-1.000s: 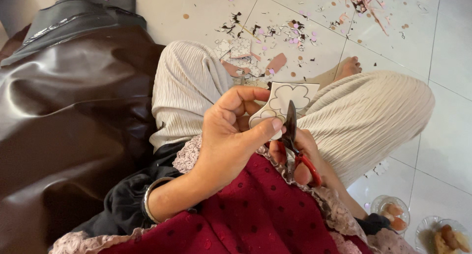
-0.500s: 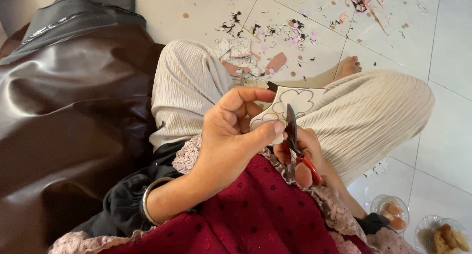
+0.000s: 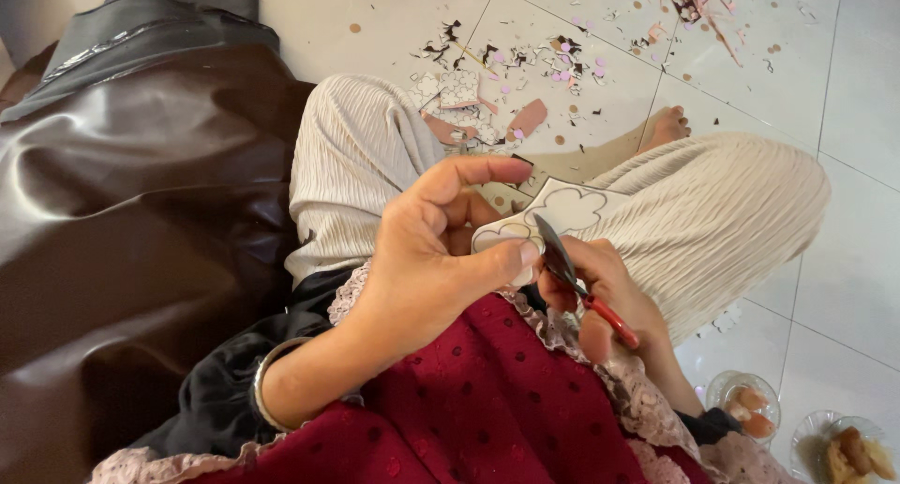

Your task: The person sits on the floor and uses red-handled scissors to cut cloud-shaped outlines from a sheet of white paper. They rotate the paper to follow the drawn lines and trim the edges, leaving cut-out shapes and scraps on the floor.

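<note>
My left hand (image 3: 441, 259) pinches a pale paper piece (image 3: 562, 210) with flower outlines drawn on it, thumb on top. My right hand (image 3: 609, 297) grips small red-handled scissors (image 3: 572, 273), whose dark blades meet the paper's edge just beside my left thumb. Both hands hover over my lap, above cream pleated trousers (image 3: 722, 222) and a dark red dotted garment (image 3: 487, 409). A metal bangle (image 3: 264, 386) circles my left wrist.
Paper scraps and pink bits (image 3: 506, 81) litter the white floor tiles ahead. A dark brown leather-like sheet (image 3: 122, 231) covers the left. Two small glass bowls (image 3: 750, 404) with food sit at the lower right. A bare foot (image 3: 667, 126) shows beyond my knee.
The hands and the paper have shifted only slightly; the paper has turned a little between the scissor blades.
</note>
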`<state>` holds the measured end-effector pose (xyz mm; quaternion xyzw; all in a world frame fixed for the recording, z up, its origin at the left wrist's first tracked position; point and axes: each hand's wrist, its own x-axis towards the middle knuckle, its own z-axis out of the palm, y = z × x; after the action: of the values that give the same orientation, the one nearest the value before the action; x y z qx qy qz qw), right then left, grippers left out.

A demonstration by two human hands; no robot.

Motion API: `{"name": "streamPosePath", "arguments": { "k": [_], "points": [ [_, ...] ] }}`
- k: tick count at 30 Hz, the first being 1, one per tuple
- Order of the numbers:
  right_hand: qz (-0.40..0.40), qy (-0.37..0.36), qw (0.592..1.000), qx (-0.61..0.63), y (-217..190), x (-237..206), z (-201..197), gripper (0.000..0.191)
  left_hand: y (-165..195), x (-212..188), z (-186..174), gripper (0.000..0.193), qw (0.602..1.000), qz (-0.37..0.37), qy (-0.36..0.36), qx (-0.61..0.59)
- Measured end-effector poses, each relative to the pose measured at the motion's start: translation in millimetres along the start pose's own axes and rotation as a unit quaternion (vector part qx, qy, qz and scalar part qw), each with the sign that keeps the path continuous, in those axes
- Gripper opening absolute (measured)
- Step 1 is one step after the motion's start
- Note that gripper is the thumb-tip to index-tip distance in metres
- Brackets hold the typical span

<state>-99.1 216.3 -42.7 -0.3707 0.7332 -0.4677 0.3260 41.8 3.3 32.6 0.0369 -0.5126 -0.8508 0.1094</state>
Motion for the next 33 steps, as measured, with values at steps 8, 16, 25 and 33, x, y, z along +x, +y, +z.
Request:
{"name": "streamPosePath", "arguments": {
  "k": [8, 16, 25, 33],
  "points": [
    [-0.004, -0.109, 0.994, 0.008, -14.4, -10.1, -10.0, 0.056, 11.8, 3.8, -9.2, 0.062, 0.997, -0.037, -0.034, 0.050],
    [0.033, 0.048, 0.997, 0.045, -12.3, 0.4, 8.2, 0.028, -5.2, 11.2, -1.4, 0.038, 0.995, -0.028, 0.030, -0.085],
    [-0.116, -0.042, 0.988, 0.095, -17.4, -1.0, 5.6, 0.085, -8.1, 4.9, -6.9, 0.014, 0.990, 0.004, 0.038, 0.133],
    [0.023, -0.014, 0.994, 0.104, -11.7, -2.5, 8.2, 0.052, -2.1, 7.5, -10.8, 0.012, 0.995, -0.037, 0.005, 0.090]
  ]
}}
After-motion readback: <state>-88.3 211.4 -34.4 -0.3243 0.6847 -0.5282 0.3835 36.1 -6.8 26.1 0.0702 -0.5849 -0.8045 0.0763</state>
